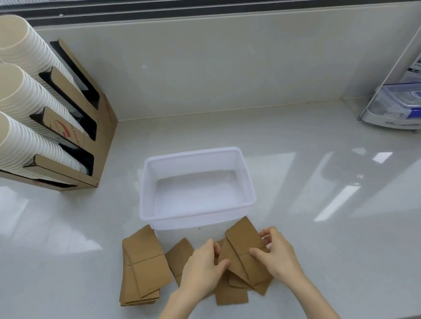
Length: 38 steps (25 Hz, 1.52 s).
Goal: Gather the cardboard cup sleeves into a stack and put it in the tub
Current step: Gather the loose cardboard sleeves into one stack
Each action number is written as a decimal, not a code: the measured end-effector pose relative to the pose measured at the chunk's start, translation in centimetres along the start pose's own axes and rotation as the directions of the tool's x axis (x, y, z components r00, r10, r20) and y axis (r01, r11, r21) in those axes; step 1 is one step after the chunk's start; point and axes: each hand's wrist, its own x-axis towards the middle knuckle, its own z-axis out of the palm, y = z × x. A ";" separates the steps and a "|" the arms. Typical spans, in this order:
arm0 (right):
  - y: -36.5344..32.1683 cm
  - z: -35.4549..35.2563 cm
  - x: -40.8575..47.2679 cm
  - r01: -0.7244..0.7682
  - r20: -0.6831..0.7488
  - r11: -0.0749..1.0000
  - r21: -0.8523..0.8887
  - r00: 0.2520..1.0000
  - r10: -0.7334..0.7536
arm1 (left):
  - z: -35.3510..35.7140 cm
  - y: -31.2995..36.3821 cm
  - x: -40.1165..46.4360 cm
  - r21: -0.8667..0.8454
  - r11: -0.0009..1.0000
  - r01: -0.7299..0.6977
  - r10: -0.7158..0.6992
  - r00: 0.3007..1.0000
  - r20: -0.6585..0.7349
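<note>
Gathering is under way: fanned cardboard sleeves (pixel 244 253) are pinched between the left hand (pixel 202 268) and right hand (pixel 277 253) on the bench (pixel 341 249), before the empty tub (pixel 248 194). A second pile (pixel 144 266) lies left; squaring and merging seem needed next.

Pale glossy counter (pixel 317 264), white tub (pixel 198 213), brown cup sleeves (pixel 143 264), cardboard cup holder (pixel 99 134), plastic container (pixel 402 107)

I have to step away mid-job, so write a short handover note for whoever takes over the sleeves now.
Left hand and right hand: both grip the fanned sleeve bunch on the counter, squaring it up.
Loose sleeve pile lies to the left; one sleeve sits between them.
Tub is empty.
Done: partial gathering.
Left: merge all into one stack, place it in the tub.
</note>
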 end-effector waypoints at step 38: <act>-1.8 4.9 -0.7 -0.223 -0.183 0.931 -0.290 0.967 0.175 | -2.5 -1.5 -2.2 -0.781 0.589 0.210 -0.231 0.969 0.086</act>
